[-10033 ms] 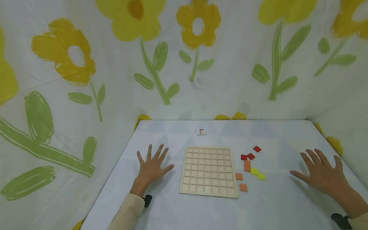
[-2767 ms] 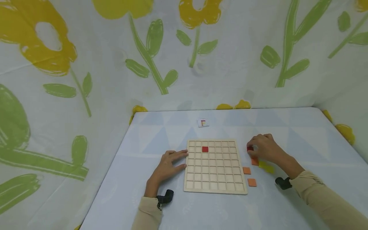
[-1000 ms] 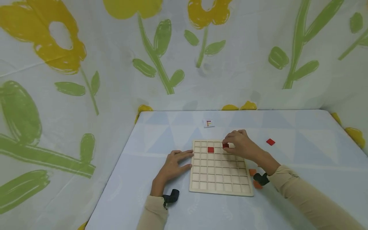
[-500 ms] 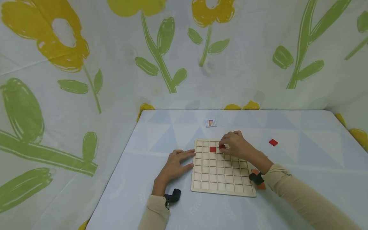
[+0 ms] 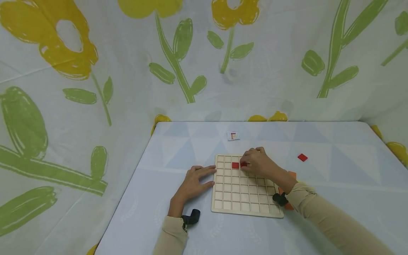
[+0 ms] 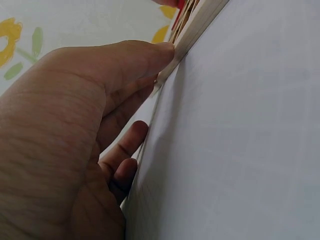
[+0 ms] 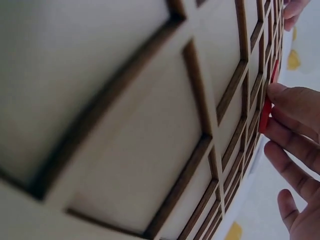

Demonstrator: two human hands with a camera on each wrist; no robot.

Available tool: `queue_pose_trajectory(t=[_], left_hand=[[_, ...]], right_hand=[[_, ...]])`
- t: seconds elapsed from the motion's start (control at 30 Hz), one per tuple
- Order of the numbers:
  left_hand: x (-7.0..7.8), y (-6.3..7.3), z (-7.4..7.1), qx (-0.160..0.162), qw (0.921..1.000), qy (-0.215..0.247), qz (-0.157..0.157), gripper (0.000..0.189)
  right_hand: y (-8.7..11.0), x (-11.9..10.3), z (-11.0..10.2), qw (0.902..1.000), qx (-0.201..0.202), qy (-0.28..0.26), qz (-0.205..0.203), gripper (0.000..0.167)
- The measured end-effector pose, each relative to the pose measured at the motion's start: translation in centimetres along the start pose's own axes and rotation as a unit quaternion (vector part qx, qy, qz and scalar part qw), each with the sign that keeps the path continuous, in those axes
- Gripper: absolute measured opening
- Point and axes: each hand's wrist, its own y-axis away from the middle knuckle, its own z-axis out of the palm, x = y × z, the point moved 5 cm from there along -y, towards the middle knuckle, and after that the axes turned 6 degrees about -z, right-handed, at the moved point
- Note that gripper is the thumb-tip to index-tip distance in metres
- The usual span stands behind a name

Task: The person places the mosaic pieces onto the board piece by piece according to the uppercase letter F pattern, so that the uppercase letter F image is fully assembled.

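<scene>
A pale wooden grid board point(image 5: 247, 213) lies on the table. My left hand point(image 5: 192, 182) rests at its left side, with the thumb and extended fingers touching the edge; the left wrist view shows the thumb against the board's side point(image 6: 192, 32). My right hand point(image 5: 259, 164) pinches a red square tile point(image 7: 265, 115) between thumb and fingers, low over the second row of the grid. Immediately left of it, another red tile point(image 5: 235, 165) sits in a cell. In the right wrist view, the held tile is tilted against the grid.
A small printed card point(image 5: 233, 135) with a coloured grid pattern lies behind the board. One loose red tile point(image 5: 302, 157) is at the back right. Orange tiles point(image 5: 292, 174) lie right of the board, partly hidden by my right forearm. A flowered curtain point(image 5: 271, 71) surrounds the table.
My right hand has taken a red tile from the right and carried it left over the board, lowering it beside the seated red tile. The left hand has stayed at the board's edge lately.
</scene>
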Motion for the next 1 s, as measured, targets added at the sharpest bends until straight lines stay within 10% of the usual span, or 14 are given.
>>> queue_pose_trajectory(t=[0.7, 1.0], left_hand=[[0.2, -0.5, 0.4, -0.002, 1.0000, -0.004, -0.001, 0.046], [-0.3, -0.1, 0.2, -0.006, 0.9999, 0.004, -0.014, 0.047]], right_hand=[[0.9, 0.2, -0.5, 0.9999, 0.005, 0.012, 0.010, 0.011], [2.5, 1.7, -2.3, 0.9964, -0.009, -0.002, 0.085, 0.014]])
